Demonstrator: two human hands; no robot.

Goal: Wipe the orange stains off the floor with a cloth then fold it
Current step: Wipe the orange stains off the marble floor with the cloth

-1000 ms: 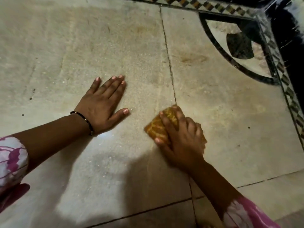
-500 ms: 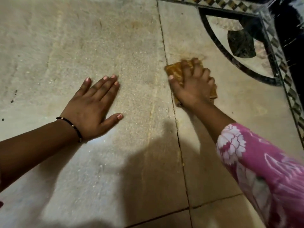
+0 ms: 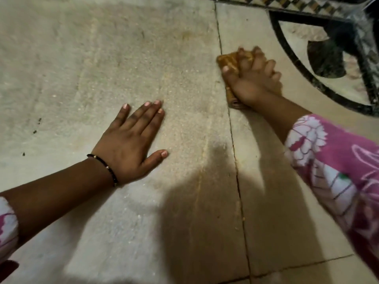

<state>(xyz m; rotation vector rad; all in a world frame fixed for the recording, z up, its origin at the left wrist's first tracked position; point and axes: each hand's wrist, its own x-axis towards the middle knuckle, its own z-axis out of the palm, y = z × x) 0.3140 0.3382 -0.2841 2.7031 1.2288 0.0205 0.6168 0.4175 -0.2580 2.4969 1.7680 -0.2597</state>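
My right hand presses a folded orange cloth onto the pale stone floor, just right of a tile joint. The fingers curl over the cloth and hide most of it; only its left edge and near corner show. The hand is blurred by motion. My left hand lies flat on the floor to the left, fingers spread and straight, a thin black bracelet at the wrist. A faint orange smear shows on the left tile, farther away.
A dark curved inlay and a checkered border strip run along the far right of the floor. A black object stands on the inlay. Small dark specks lie at the left. My shadow covers the near middle.
My right hand slid the cloth away from me, from beside the left hand to the far tile. The stain that showed there is covered by the cloth. The left hand stayed flat.
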